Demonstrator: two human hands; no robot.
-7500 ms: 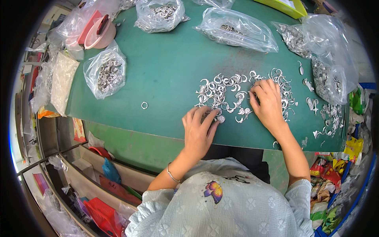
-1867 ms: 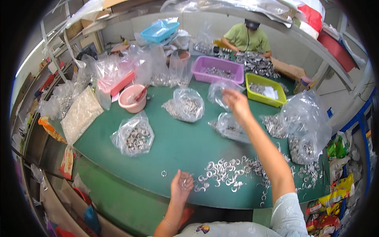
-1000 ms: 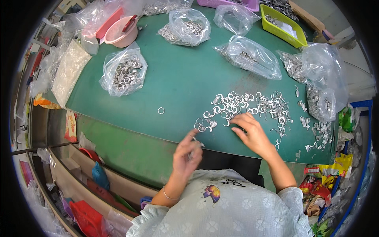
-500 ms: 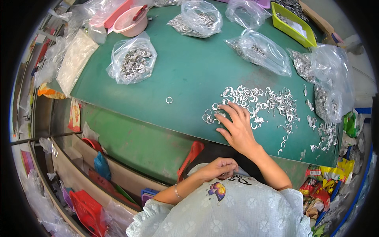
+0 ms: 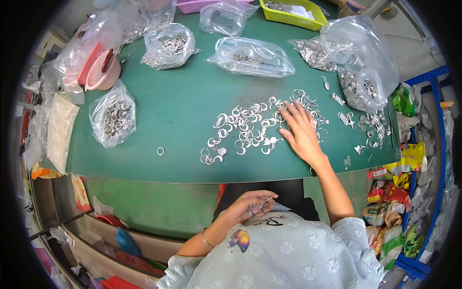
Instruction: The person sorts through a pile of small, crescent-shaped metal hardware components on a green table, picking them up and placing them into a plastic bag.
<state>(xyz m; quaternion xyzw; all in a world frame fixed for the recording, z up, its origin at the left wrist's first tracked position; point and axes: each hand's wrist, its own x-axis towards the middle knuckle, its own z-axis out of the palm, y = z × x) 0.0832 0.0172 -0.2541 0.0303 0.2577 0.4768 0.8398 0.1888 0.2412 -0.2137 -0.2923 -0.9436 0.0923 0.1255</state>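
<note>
Many silver rings (image 5: 246, 132) lie spread over the green tabletop, thickest toward the right. My right hand (image 5: 304, 136) is over the thick part of the spread, palm down with fingers apart, its fingertips among the rings. My left hand (image 5: 248, 206) is held near my lap below the table edge. Its fingers curl around a few silver rings (image 5: 255, 209), which show between thumb and palm. One single ring (image 5: 160, 151) lies by itself on the left. Smaller silver pieces (image 5: 373, 129) sit in a separate group at the right.
Clear bags of silver pieces stand around: one bag (image 5: 113, 120) at left, one bag (image 5: 169, 47) farther back, one long bag (image 5: 255, 58) and a large bag (image 5: 361, 62) at right. A pink basket (image 5: 103, 72) and a lime-green tray (image 5: 294, 18) are at the back.
My view has turned right. My right hand has moved right across the rings, which now lie more spread out to the left. Rings now show in my left hand.
</note>
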